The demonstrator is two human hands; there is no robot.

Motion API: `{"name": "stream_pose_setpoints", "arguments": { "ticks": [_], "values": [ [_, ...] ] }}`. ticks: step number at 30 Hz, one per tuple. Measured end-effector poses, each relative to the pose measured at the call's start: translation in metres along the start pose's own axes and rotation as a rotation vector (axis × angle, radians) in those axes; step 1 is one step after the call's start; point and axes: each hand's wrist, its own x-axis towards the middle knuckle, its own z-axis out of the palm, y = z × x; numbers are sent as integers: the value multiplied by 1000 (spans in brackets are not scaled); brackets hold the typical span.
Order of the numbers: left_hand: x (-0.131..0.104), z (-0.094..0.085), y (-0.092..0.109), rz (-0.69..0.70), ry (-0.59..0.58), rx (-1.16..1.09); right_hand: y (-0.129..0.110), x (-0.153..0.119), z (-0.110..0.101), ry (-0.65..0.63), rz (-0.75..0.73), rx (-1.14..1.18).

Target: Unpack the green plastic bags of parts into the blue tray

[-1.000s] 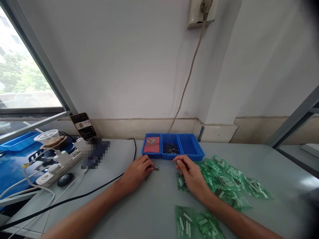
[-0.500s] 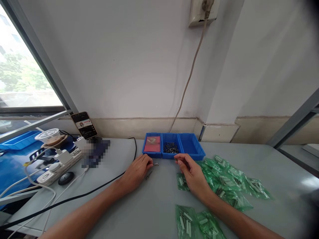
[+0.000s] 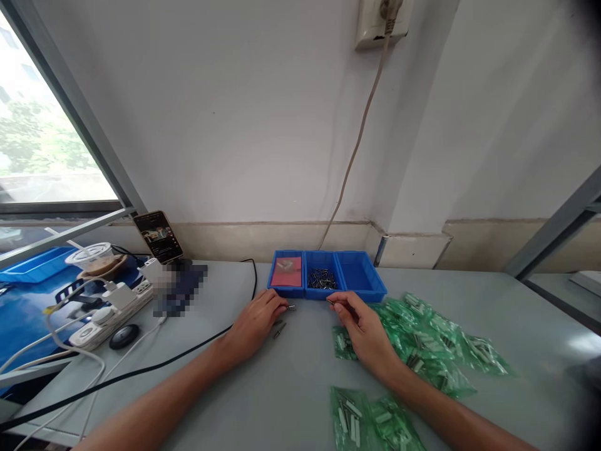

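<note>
My left hand (image 3: 257, 318) rests low over the table, its fingers pinched at a small metal pin (image 3: 292, 307) that sticks out to the right. Just below it, a couple of loose metal pins (image 3: 279, 331) lie on the table. My right hand (image 3: 364, 329) is in front of the blue bins, thumb and fingers pinched on a thin metal pin (image 3: 330, 302), mostly covered by the fingertips. The middle blue bin (image 3: 322, 294) contains many dark metal pins (image 3: 322, 279). In the left blue bin (image 3: 285, 291) is a pink sheet (image 3: 283, 279) with a small clear bag on it.
Green plastic bags (image 3: 422, 338) of metal and white parts are heaped at right, with more bags (image 3: 350, 416) nearer me. The right blue bin (image 3: 359, 274) adjoins the others. At left are a black cable (image 3: 188, 348), mouse (image 3: 124, 336), power strip (image 3: 89, 335), phone (image 3: 158, 237) and cup (image 3: 96, 258).
My left fingers have shifted slightly and now meet the pin at their tips. Two pins show below that hand instead of one. My right hand has barely moved.
</note>
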Motion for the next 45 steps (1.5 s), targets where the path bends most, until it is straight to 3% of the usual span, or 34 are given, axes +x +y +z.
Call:
{"name": "stream_pose_setpoints", "arguments": {
  "ticks": [22,45],
  "values": [
    [3,-4,8,46,19,50,5,-2,1,24,25,18],
    [4,-7,7,-3,13,19,8,1,6,16,79,242]
  ]
}}
